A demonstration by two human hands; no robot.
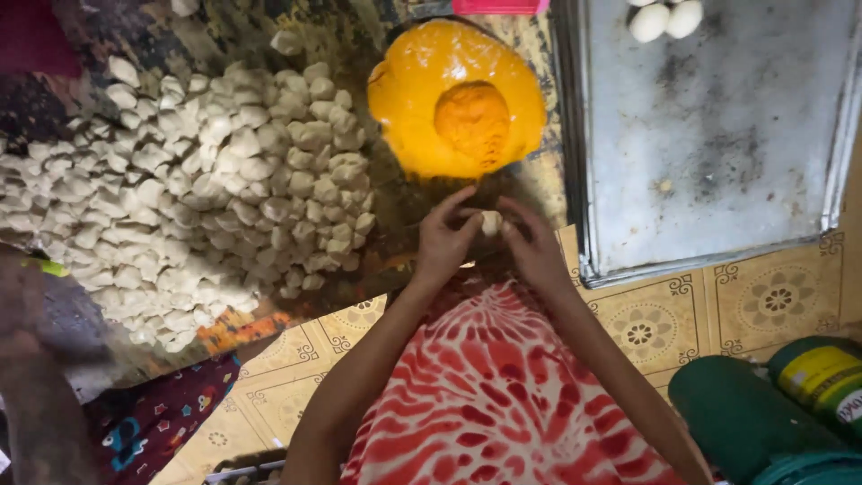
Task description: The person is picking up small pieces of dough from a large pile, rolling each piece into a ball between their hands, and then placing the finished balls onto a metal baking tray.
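Dough piece held between both hands.
Left hand (443,241) and right hand (534,247) pinched the dough piece (490,223) below the orange bowl (409,90).

The small pale dough piece (490,222) is mostly hidden between the fingertips (469,216). At upper right, two white dough balls (665,20) and the grey metal tray (718,135) are cut off by the frame's edge. The green cylindrical containers (763,413) at lower right are cropped too.

Tray (718,180) mostly bare; dough pile (206,180) crowds left
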